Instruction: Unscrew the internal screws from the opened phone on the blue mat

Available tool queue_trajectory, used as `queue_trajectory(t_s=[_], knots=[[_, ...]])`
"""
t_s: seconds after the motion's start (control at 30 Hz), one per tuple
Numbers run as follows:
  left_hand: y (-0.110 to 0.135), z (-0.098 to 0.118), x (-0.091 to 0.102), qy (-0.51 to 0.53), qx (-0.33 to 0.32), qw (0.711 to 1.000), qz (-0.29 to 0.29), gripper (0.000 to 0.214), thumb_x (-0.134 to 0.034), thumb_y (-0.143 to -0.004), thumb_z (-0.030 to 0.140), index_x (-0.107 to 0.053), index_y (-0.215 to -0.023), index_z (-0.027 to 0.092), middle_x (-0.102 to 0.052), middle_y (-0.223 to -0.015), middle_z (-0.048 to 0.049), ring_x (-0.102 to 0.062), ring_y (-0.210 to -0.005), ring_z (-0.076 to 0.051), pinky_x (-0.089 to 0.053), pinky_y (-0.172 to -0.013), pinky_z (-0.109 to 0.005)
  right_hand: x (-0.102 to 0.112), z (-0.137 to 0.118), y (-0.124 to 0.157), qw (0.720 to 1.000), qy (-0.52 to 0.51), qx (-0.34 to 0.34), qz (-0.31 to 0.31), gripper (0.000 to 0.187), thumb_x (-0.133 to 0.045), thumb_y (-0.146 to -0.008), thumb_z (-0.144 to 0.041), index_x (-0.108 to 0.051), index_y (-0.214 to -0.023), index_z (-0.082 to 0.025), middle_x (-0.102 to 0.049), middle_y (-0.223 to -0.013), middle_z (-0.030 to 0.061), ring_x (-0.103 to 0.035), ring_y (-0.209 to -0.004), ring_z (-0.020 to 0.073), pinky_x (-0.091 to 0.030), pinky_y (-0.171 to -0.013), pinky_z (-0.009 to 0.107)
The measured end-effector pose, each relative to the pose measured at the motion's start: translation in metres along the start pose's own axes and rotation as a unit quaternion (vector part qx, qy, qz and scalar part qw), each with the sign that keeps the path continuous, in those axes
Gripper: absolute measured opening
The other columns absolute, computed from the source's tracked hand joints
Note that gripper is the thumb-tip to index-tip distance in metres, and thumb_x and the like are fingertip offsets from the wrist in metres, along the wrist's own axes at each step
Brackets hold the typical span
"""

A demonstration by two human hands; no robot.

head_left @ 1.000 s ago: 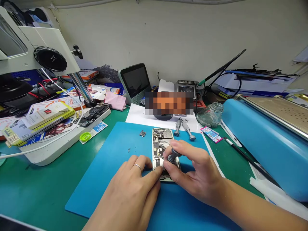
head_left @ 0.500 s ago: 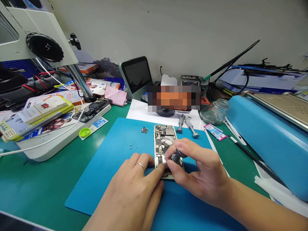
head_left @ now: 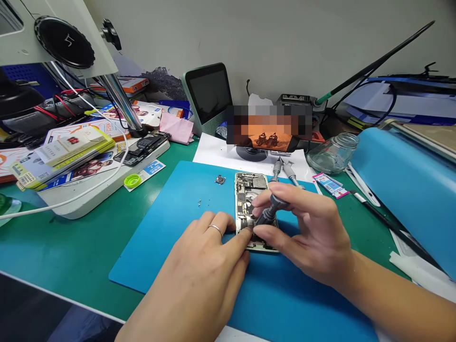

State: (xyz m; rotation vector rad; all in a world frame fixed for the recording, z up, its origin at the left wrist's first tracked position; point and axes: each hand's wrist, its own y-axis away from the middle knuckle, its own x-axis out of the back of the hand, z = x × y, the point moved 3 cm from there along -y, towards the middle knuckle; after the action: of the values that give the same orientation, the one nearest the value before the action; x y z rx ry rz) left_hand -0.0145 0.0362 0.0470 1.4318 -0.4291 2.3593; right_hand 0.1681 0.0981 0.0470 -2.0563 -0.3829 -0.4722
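the mat is blue, the table green, the screwdriver dark grey, the ring seemingly silver.

Your green bench carries a blue mat right under your fingers. Beyond the fingers, past the mat's far edge, a white sheet lies flat, and a small display stands behind it. Well left of them sits a white base, with a printed slip just beside it. Right of your fingers lie labels, and beyond those a jar stands upright. Farther right, a black tool lies near a blue machine.
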Motion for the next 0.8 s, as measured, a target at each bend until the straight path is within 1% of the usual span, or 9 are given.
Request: queue_trajectory(t_s=[0.13, 0.23, 0.3, 0.4, 0.47, 0.53, 0.63, 0.7, 0.8], knots=[[-0.0014, 0.0009, 0.0009, 0.004, 0.001, 1.0, 0.006, 0.034, -0.038, -0.109, 0.02, -0.065, -0.13, 0.024, -0.059, -0.119, -0.0102, -0.057, -0.105, -0.03, -0.058, -0.088, -0.058, 0.0005, -0.0004, 0.0001, 0.999, 0.004, -0.015, 0.037, 0.073, -0.071, -0.091, -0.001, -0.054, -0.154, -0.033, -0.073, -0.13, 0.0084, -0.074, -0.094, 0.0213, -0.07, -0.076, 0.038], [-0.0009, 0.0016, 0.0009, 0.001, -0.003, 1.0, 0.003, 0.034, -0.038, -0.109, 0.02, -0.065, -0.13, 0.024, -0.059, -0.118, -0.01, -0.057, -0.103, -0.03, -0.058, -0.086, -0.057, -0.0005, -0.0038, 0.001, 0.999, 0.002, -0.007, 0.035, 0.078, -0.067, -0.089, 0.003, -0.052, -0.157, -0.032, -0.072, -0.133, 0.0087, -0.074, -0.101, 0.0221, -0.071, -0.078, 0.038], [-0.0005, 0.002, 0.001, 0.001, -0.004, 1.0, 0.001, 0.034, -0.039, -0.109, 0.02, -0.064, -0.131, 0.024, -0.059, -0.116, -0.0097, -0.057, -0.101, -0.03, -0.058, -0.084, -0.057, -0.0014, -0.0042, 0.0028, 1.0, 0.002, -0.013, 0.027, 0.08, -0.066, -0.089, 0.005, -0.051, -0.158, -0.031, -0.07, -0.14, 0.0096, -0.076, -0.107, 0.0227, -0.072, -0.08, 0.037], [0.0002, 0.0018, 0.0013, 0.001, 0.0, 1.0, 0.001, 0.034, -0.039, -0.109, 0.02, -0.064, -0.131, 0.024, -0.059, -0.116, -0.0096, -0.057, -0.1, -0.03, -0.058, -0.083, -0.058, -0.0014, -0.0023, 0.0054, 0.999, 0.003, -0.02, 0.031, 0.082, -0.067, -0.089, 0.004, -0.049, -0.159, -0.032, -0.068, -0.144, 0.0103, -0.077, -0.108, 0.0244, -0.072, -0.081, 0.038], [0.0008, 0.0012, 0.0013, 0.001, 0.0, 1.0, 0.003, 0.034, -0.039, -0.109, 0.021, -0.064, -0.13, 0.024, -0.06, -0.118, -0.01, -0.058, -0.1, -0.031, -0.058, -0.082, -0.059, -0.0009, -0.0007, 0.0055, 0.999, -0.004, -0.021, 0.034, 0.079, -0.068, -0.089, 0.002, -0.049, -0.158, -0.033, -0.071, -0.136, 0.0096, -0.078, -0.104, 0.0246, -0.072, -0.079, 0.039], [0.001, 0.0006, 0.0008, 0.001, -0.005, 1.0, 0.005, 0.035, -0.038, -0.109, 0.02, -0.065, -0.131, 0.025, -0.06, -0.119, -0.0104, -0.059, -0.101, -0.031, -0.059, -0.082, -0.06, -0.0008, 0.0, 0.0039, 0.999, -0.014, -0.018, 0.027, 0.075, -0.07, -0.09, 0.0, -0.052, -0.154, -0.032, -0.073, -0.124, 0.0082, -0.077, -0.099, 0.0238, -0.072, -0.076, 0.038], [0.0005, -0.0004, -0.0003, 0.0, -0.011, 1.0, 0.01, 0.037, -0.038, -0.108, 0.019, -0.066, -0.132, 0.024, -0.061, -0.12, -0.011, -0.06, -0.102, -0.032, -0.06, -0.082, -0.059, -0.0009, -0.0019, 0.0001, 1.0, -0.018, -0.001, 0.009, 0.072, -0.072, -0.09, 0.0, -0.052, -0.152, -0.03, -0.071, -0.111, 0.0056, -0.075, -0.095, 0.0217, -0.071, -0.076, 0.037], [-0.0001, -0.0008, -0.0012, 0.002, -0.016, 1.0, 0.008, 0.036, -0.039, -0.108, 0.019, -0.066, -0.132, 0.023, -0.061, -0.12, -0.0114, -0.06, -0.102, -0.031, -0.06, -0.082, -0.058, -0.0002, -0.0037, -0.0018, 1.0, -0.019, 0.003, 0.012, 0.072, -0.07, -0.09, 0.003, -0.05, -0.151, -0.029, -0.07, -0.109, 0.0047, -0.074, -0.094, 0.02, -0.071, -0.078, 0.036], [-0.0004, -0.0009, -0.0015, 0.004, -0.022, 1.0, 0.011, 0.036, -0.04, -0.108, 0.019, -0.066, -0.132, 0.022, -0.061, -0.119, -0.0118, -0.06, -0.101, -0.03, -0.061, -0.081, -0.057, 0.0007, -0.0056, -0.0029, 1.0, -0.023, 0.002, 0.019, 0.071, -0.062, -0.089, 0.005, -0.049, -0.151, -0.028, -0.069, -0.115, 0.0075, -0.074, -0.103, 0.0223, -0.07, -0.082, 0.039]])
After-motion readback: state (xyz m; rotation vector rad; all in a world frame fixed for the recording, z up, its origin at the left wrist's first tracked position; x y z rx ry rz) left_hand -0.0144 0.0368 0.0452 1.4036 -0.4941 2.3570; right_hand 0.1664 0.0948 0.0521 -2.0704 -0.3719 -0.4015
